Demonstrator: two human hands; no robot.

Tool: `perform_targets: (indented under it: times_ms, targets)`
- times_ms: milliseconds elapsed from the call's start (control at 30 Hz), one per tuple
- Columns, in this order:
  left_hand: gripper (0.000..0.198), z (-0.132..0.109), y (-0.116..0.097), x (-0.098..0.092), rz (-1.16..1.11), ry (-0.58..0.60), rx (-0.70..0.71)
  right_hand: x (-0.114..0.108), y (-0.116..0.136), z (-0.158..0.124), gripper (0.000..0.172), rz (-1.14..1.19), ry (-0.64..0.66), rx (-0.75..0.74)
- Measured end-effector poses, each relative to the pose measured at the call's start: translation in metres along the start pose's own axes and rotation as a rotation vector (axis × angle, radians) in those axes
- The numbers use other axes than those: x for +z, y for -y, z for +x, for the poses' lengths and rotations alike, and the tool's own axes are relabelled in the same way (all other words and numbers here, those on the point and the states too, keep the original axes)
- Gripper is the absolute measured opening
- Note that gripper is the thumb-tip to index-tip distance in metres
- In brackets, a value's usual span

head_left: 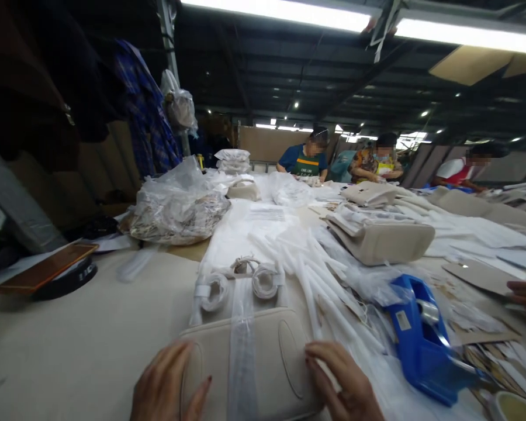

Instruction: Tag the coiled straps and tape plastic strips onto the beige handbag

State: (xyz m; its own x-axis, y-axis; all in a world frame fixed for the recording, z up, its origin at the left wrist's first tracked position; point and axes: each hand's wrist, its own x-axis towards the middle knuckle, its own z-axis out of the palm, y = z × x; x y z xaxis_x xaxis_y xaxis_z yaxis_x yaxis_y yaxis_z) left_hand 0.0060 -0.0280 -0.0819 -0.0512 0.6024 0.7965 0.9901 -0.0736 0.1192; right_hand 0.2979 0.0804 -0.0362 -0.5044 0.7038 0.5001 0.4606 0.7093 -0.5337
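I am steadying the beige handbag [214, 362] at six o'clock on the worktop [83, 351], left hand [169, 386] and right hand [346, 383] lying flat, fingers spread, on its ends. It is looking light and semi-stiff, so I am judging both ends the best grip.

Blue tape dispenser [423, 339] right; white paper rolls [307, 275] centre; stuffed plastic bag [175, 210] left; three workers [307, 156] far end.

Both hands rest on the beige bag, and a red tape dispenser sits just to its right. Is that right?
No. The head view shows the tape dispenser is blue, not red. The left hand and right hand do rest on the beige bag, with the dispenser to its right.
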Motion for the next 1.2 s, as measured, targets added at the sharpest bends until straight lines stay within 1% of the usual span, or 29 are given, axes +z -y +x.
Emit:
perform_targets:
  times_ms: [33,67,100,133,200,267,333,400,467,533,633,700,767,900,967,1033,1100,1200]
  targets:
    - [0.054,-0.002,0.011,-0.004,0.002,0.007,-0.129,-0.006,-0.004,0.001,0.029,0.062,0.033,0.2]
    - [0.057,-0.003,0.019,-0.005,-0.054,0.029,-0.267,-0.008,-0.007,0.002,0.038,0.143,0.053,0.376]
    - [0.054,-0.003,0.025,-0.005,-0.161,0.065,-0.405,-0.005,-0.009,0.004,0.049,0.228,0.091,0.514]
    - [0.05,-0.002,0.028,-0.004,-0.296,0.11,-0.532,0.0,-0.01,0.006,0.061,0.303,0.135,0.61]
    - [0.043,0.007,0.026,-0.001,-0.566,0.176,-0.746,0.015,-0.008,0.009,0.079,0.395,0.188,0.697]
    - [0.043,0.019,0.016,0.001,-0.757,0.212,-0.921,0.028,-0.005,0.009,0.086,0.411,0.184,0.72]
    - [0.049,0.03,0.004,-0.002,-0.879,0.25,-1.058,0.037,-0.002,0.006,0.084,0.416,0.17,0.725]
    - [0.053,0.04,-0.004,-0.006,-0.94,0.295,-1.148,0.044,-0.002,0.0,0.078,0.411,0.122,0.727]
    - [0.054,0.046,-0.007,-0.009,-0.941,0.343,-1.193,0.052,-0.002,-0.008,0.073,0.369,0.035,0.721]
    - [0.051,0.052,-0.006,-0.009,-0.945,0.387,-1.224,0.062,-0.002,-0.015,0.072,0.304,-0.057,0.702]
    - [0.05,0.06,-0.001,-0.003,-0.992,0.456,-1.292,0.073,-0.001,-0.023,0.071,0.23,-0.127,0.692]
    - [0.052,0.064,0.002,0.004,-0.976,0.494,-1.322,0.074,-0.001,-0.024,0.066,0.224,-0.154,0.711]
    - [0.05,0.066,0.004,0.011,-0.923,0.504,-1.299,0.068,-0.001,-0.02,0.06,0.276,-0.157,0.731]
    - [0.043,0.066,0.007,0.02,-0.812,0.478,-1.248,0.048,-0.003,-0.005,0.05,0.433,-0.141,0.778]
    - [0.044,0.066,0.008,0.022,-0.799,0.519,-1.249,0.042,-0.003,0.0,0.047,0.448,-0.15,0.821]
    - [0.045,0.067,0.011,0.023,-0.801,0.585,-1.224,0.042,-0.003,0.001,0.044,0.43,-0.146,0.866]
    - [0.044,0.067,0.013,0.023,-0.786,0.639,-1.184,0.045,-0.003,-0.001,0.045,0.475,-0.151,0.877]
    - [0.044,0.064,0.016,0.021,-0.752,0.645,-1.149,0.047,-0.005,-0.009,0.048,0.638,-0.147,0.82]
